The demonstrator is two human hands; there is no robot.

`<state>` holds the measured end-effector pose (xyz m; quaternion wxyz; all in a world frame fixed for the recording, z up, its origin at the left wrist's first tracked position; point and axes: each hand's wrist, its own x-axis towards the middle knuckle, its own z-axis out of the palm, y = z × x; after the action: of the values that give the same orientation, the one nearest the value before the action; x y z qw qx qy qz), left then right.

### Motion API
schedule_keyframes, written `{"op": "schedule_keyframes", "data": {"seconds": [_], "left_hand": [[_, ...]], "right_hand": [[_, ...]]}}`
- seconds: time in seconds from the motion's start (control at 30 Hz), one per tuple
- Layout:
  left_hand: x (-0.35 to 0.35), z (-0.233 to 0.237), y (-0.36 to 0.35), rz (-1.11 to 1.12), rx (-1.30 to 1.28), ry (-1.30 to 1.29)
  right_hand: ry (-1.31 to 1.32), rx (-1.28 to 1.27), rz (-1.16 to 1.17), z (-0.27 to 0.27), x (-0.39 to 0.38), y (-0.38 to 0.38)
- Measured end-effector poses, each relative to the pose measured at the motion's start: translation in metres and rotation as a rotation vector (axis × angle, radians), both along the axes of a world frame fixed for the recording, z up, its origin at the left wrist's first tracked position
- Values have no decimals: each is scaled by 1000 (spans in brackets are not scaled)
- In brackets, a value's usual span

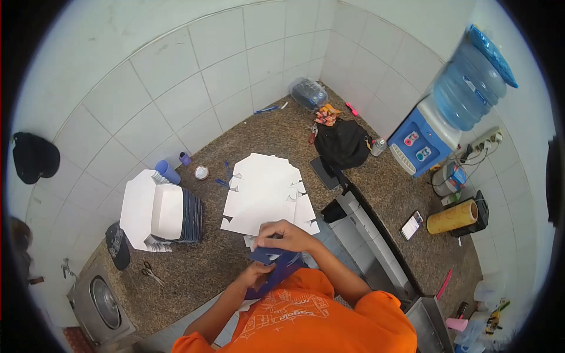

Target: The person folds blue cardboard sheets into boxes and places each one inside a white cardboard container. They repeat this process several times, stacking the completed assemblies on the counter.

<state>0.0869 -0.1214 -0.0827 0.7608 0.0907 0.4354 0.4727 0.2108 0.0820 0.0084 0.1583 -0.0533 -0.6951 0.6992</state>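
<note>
Pinching blue card (283, 268) in left fingers (263, 269) and right fingers (273, 229), speckled counter (203, 265), white-tiled walls (218, 73)

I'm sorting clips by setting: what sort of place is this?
Probably a small kitchen or pantry corner, doubling as a packing area: there's a metal sink, a water dispenser by the tiled wall, and a stack of cartons on the speckled counter.

Bright, even light — strong fisheye bending, black corners.
</note>
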Motion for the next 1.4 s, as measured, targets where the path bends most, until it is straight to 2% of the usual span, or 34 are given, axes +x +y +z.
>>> {"op": "schedule_keyframes", "data": {"seconds": [0.03, 0.17, 0.23, 0.27, 0.33, 0.4, 0.43, 0.5, 0.53, 0.6, 0.63, 0.7, 0.8, 0.87, 0.9, 0.97, 1.0, 1.03, 1.1, 1.13, 1.17, 1.23, 1.3, 1.37, 1.4], "left_hand": [[0, -3, 3, -54, -26, 147], [1, 13, 5, 130, 20, -47], [0, 31, 6, 51, 289, 465], [-2, 38, 8, 63, 288, 465], [-5, 49, 13, 220, -48, 169], [-13, 48, 13, 237, -18, 195], [-16, 52, 12, 245, 8, 221], [-19, 62, 13, 286, 59, 276], [-21, 66, 13, 272, 119, 364], [-21, 73, 11, 264, 177, 452], [-20, 77, 10, 243, 213, 527], [-20, 79, 9, 230, 245, 601], [-22, 88, 14, 240, 291, 632], [-15, 103, 19, 134, 389, 519], [-16, 100, 19, 151, 384, 519], [-17, 87, 22, 29, 390, 485], [-17, 87, 24, 208, 302, 354], [-18, 88, 25, 223, 300, 354], [-26, 97, 37, 795, 171, 73], [-26, 107, 45, 924, 183, 77], [-22, 104, 49, 936, 181, 77], [-14, 91, 64, 1103, 219, 160], [-8, 72, 77, 1183, 255, 234], [-11, 50, 84, 1188, 242, 399], [-3, 76, 90, 1162, 250, 458]], "right_hand": [[-72, 67, 253, 2, -1, 7], [-160, 92, 417, 25, 16, 28], [-217, 162, 433, 41, 14, 21], [-241, 259, 388, 48, 13, 16], [-263, 361, 353, 49, 10, 10], [-393, 555, -195, 44, 7, -2], [-391, 557, -187, 45, 5, -8], [-295, 572, -423, 49, 2, -15], [-295, 573, -415, 50, 3, -12], [-266, 339, -123, 49, 5, -3], [-266, 340, -116, 45, 3, -3], [1, 335, 17, 36, -2, -4], [-19, 331, -93, 33, -10, -8], [-40, 363, -71, 29, -13, -14], [-65, 394, -57, 26, -14, -18], [-1, 352, -47, 24, -20, -26], [104, 444, -315, 23, -21, -27], [213, 529, -585, 22, -22, -30], [248, 549, -588, 1, -12, -33], [241, 569, -445, -10, -7, -40], [232, 587, -305, -20, -5, -45], [237, 659, -280, -27, -14, -47], [197, 808, -347, -27, -25, -37], [178, 826, -401, -22, -37, -27], [170, 840, -421, -16, -41, -20]]}}
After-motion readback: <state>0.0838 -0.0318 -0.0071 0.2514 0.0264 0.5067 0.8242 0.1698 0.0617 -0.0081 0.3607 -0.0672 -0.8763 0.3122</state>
